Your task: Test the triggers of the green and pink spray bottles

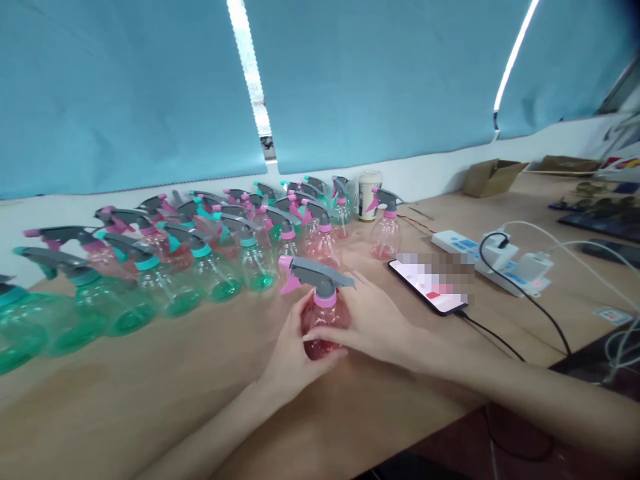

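Observation:
Between my two hands is a pink spray bottle with a grey and pink trigger head, its nozzle pointing left. My left hand wraps the bottle's left side and lower front. From the right, my right hand closes round the body, its thumb lying across the front. The far fingers of both hands are partly hidden behind the bottle. Beyond them another pink spray bottle stands alone. To the left, several green spray bottles and pink ones stand upright in rows.
A phone on a cable lies right of my hands, near a white power strip with plugs and cords. Behind stand a paper cup and an open cardboard box. The brown table ends at the lower right.

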Motion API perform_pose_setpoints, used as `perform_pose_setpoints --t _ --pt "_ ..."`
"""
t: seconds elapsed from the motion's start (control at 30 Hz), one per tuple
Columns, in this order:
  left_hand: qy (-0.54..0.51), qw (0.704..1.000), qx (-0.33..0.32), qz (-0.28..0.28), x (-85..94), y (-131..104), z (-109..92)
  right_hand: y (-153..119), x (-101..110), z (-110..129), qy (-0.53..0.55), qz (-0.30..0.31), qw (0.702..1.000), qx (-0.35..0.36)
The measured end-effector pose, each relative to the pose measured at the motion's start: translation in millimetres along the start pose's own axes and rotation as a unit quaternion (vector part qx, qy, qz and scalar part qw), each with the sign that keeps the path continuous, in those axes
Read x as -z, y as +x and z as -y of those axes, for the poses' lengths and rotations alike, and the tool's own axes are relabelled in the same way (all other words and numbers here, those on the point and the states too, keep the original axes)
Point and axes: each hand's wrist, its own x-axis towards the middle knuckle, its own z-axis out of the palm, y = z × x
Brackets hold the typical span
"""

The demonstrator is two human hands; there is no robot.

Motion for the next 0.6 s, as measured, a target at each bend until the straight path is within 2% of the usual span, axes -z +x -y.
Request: perform_pose_setpoints --t 0.13,0.23,0.4,0.6 --pt "-0.011 0.999 0.002 0.043 22.6 -19 0 12 -3 12 0.18 0.07 0.981 0.033" --pt "-0.016 0.997 -0.02 0.069 33.6 -26 0 22 -9 23 0.282 0.089 0.953 0.059" --pt "0.005 0.996 -0.039 0.08 42.2 -32 7 34 -28 36 0.369 0.067 0.925 0.068" --pt "0.056 0.995 -0.06 0.062 50.1 -34 19 36 -42 37 0.417 0.073 0.904 0.068"
